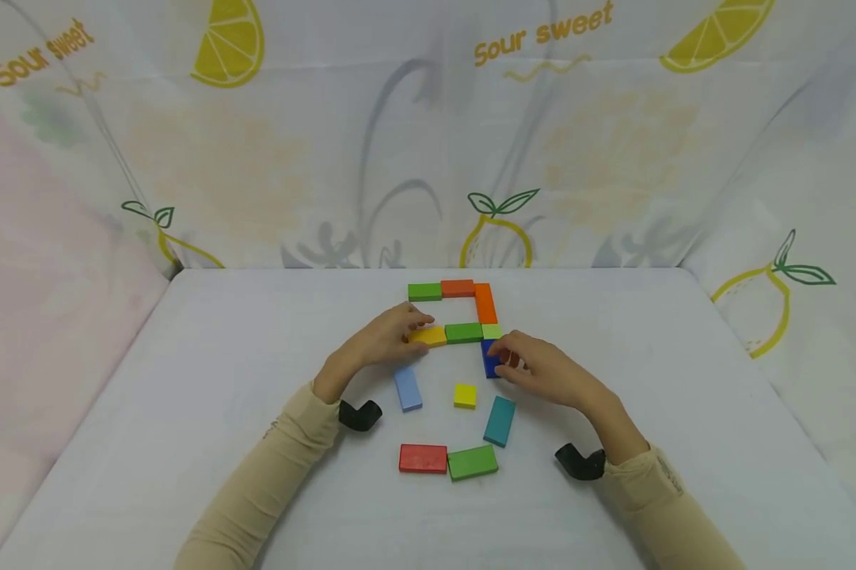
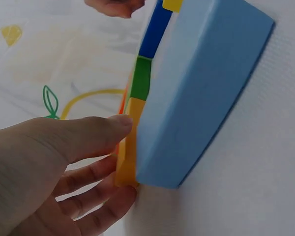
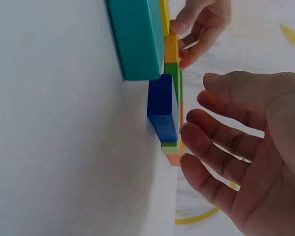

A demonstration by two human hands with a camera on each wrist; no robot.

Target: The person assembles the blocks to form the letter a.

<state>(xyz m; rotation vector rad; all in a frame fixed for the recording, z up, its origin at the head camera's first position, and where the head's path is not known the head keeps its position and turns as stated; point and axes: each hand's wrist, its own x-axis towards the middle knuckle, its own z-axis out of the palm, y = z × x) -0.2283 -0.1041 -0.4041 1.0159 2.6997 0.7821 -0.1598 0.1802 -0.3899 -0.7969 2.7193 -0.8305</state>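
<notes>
My left hand (image 1: 392, 334) pinches the yellow-orange block (image 1: 428, 336) at its left end; the left wrist view shows thumb on one side and fingers on the other. This block lies end to end with a green block (image 1: 463, 333). To the right comes a small light green block (image 1: 492, 331), and a dark blue block (image 1: 490, 359) extends toward me from it. My right hand (image 1: 545, 368) hovers by the dark blue block, fingers loosely bent. In the right wrist view a gap shows between these fingers (image 3: 211, 191) and the dark blue block (image 3: 161, 98).
Behind are a green block (image 1: 424, 292), a red-orange block (image 1: 458, 288) and an orange block (image 1: 485, 304). Nearer lie a light blue block (image 1: 408, 389), a small yellow block (image 1: 465, 396), a teal block (image 1: 500, 421), a red block (image 1: 423, 458) and another green block (image 1: 473, 462).
</notes>
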